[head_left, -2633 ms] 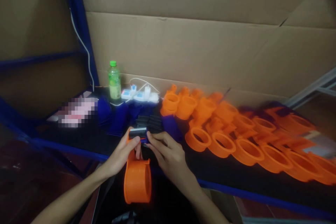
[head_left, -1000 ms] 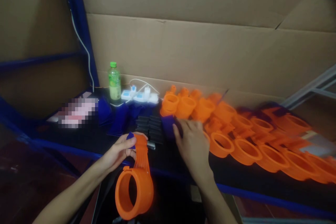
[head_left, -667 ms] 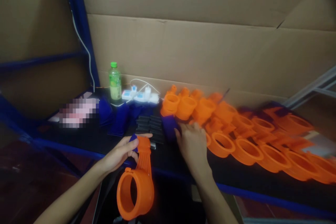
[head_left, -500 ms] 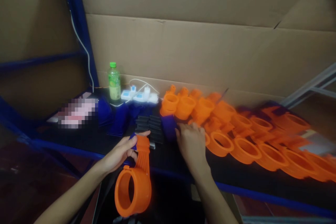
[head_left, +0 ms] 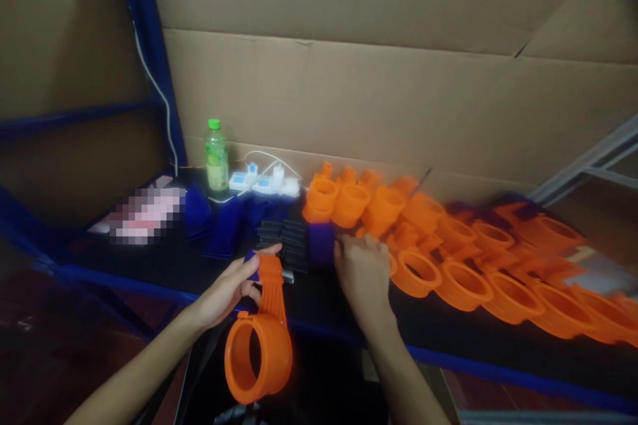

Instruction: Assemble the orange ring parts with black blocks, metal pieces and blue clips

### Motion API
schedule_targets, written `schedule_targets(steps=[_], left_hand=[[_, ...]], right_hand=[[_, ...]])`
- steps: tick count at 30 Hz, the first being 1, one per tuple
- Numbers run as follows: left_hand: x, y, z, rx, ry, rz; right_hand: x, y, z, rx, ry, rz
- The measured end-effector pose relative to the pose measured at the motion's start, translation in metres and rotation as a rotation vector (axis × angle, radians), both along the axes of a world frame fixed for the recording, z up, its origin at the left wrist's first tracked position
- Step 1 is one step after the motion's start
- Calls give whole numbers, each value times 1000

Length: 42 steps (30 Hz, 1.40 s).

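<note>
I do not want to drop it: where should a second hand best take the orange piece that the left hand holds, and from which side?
Take the orange piece by its ring, coming from the right. The left hand pinches the top of the ribbed handle; the ring hangs free below, and its open hole probably lets you clamp the wall.

The head-worn camera looks forward and down, close over the left hand (head_left: 226, 289) and right hand (head_left: 363, 272) at the shelf (head_left: 149, 259).
</note>
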<state>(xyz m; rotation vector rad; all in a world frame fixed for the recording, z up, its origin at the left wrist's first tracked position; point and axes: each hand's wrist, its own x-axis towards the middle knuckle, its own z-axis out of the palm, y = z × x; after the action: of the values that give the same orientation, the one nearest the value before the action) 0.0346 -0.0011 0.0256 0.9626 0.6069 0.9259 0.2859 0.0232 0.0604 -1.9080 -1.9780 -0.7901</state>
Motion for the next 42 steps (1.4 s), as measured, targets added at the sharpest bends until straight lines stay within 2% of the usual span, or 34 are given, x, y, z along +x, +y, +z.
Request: schedule_targets(steps=[9,16,19,25,34,38,42], left_hand=[[0,2,-1,9,-13,0],[2,3,1,1,-77,11],[1,2,1,4,-112,60],[0,3,-6,64,-147,80],[2,2,-6,140,-105,107],[3,1,-8,163,-100,162],[4,-1,-8,136,-60,198]], right_hand=[[-2,-1,-2,-60,6,18],[-5,-4,6,144,112,62],[-12,-13,13,207,141,145],[-33,-49,27,307,231,451],[-45,-77,33,122,294,789],[-47,-83,32,13,310,827],[-46,-87,32,19,271,835]])
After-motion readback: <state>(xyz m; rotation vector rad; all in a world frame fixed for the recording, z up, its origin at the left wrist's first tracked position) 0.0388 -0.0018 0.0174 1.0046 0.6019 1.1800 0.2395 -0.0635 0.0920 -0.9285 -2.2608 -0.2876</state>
